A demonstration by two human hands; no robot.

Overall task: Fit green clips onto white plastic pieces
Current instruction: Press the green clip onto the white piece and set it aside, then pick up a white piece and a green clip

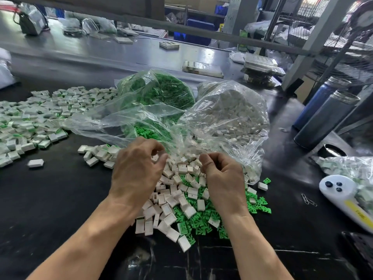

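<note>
- Green clips (203, 221) and white plastic pieces (171, 196) lie mixed in a pile at lower centre of the black table (60, 199).
- Left hand (135, 170) and right hand (222, 176) hover above it, fingers curled; whether they pinch something, I cannot tell.
- Best take one piece and one clip, align them, then press straight.

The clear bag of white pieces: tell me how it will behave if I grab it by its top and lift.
The clear bag of white pieces looks thin and crinkled, so probably floppy. It bulges full, so likely heavy enough to sag. Its mouth lies open toward the loose pile, so more may spill.
</note>
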